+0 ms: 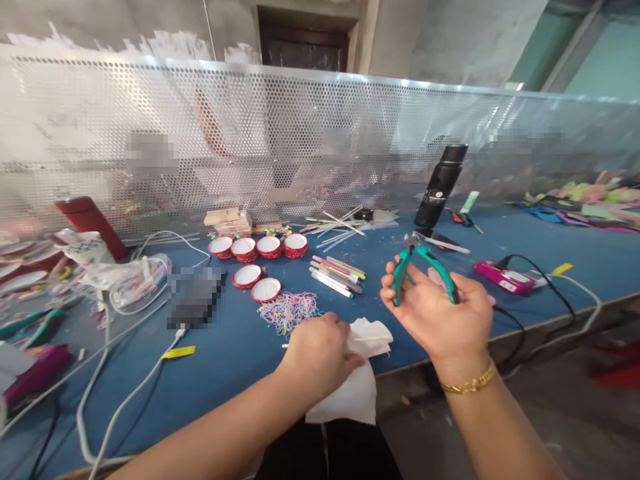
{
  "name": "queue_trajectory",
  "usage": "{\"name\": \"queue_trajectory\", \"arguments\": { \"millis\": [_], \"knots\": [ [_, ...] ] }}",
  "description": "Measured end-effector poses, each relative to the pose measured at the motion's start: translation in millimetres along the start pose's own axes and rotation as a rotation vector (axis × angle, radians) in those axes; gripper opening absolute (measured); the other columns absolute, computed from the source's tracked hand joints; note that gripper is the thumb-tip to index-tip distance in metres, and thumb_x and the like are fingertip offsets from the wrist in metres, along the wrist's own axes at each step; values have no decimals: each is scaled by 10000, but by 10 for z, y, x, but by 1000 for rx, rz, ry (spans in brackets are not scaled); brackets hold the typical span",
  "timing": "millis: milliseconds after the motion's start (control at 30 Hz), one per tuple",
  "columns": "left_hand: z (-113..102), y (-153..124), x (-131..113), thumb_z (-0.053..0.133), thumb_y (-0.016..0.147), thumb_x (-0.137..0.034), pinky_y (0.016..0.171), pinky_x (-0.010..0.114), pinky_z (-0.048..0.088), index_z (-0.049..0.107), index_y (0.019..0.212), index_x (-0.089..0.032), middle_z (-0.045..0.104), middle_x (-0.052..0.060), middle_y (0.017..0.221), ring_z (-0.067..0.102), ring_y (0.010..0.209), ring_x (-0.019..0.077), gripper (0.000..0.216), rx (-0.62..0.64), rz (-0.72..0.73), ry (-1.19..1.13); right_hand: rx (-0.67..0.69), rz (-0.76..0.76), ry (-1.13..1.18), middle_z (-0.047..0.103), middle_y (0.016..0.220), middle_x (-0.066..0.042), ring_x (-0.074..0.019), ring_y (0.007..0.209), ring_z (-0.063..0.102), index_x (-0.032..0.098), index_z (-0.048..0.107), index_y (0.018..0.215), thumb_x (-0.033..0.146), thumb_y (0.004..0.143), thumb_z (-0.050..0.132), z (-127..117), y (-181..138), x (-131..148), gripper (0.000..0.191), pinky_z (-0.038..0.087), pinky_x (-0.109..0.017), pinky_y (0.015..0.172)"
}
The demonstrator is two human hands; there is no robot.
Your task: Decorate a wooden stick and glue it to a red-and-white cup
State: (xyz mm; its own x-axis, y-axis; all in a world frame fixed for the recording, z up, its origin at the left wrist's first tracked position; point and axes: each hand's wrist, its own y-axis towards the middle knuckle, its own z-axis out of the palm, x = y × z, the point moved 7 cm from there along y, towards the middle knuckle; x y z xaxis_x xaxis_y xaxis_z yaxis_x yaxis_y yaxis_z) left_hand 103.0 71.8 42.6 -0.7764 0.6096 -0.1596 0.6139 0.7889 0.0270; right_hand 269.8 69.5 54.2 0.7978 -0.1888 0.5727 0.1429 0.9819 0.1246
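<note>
My left hand [323, 353] is closed over a white cloth [350, 397] at the table's front edge. The cloth hangs toward my lap, and part of it sticks out beyond my knuckles. My fingertips are hidden; a thin white stick end pokes out left of the hand. Palm up, my right hand [445, 313] holds green-handled pliers [434, 260], jaws pointing away and handles spread. Just beyond my left hand lies a pile of pastel elastic loops [290, 310]. Several marker pens [337, 275] lie behind it.
Small red-rimmed white drums [245, 248] stand in a row, two more [266, 289] nearer. A black bottle [441, 187] and red bottle [90, 223] stand farther back. Magenta device [505, 277] lies right; white cables [107, 353] cross the left. A perforated metal screen [310, 147] borders the back.
</note>
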Motion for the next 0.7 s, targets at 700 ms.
{"name": "queue_trajectory", "arguments": {
  "millis": [700],
  "knots": [
    [-979, 96, 1247, 457, 963, -321, 546, 221, 377, 712, 1045, -204, 634, -14, 663, 532, 571, 108, 293, -527, -37, -448, -15, -153, -781, 644, 1053, -41, -230, 952, 613, 271, 612, 1161, 199, 666, 628, 286, 293, -1075, 500, 538, -389, 826]
  ]
}}
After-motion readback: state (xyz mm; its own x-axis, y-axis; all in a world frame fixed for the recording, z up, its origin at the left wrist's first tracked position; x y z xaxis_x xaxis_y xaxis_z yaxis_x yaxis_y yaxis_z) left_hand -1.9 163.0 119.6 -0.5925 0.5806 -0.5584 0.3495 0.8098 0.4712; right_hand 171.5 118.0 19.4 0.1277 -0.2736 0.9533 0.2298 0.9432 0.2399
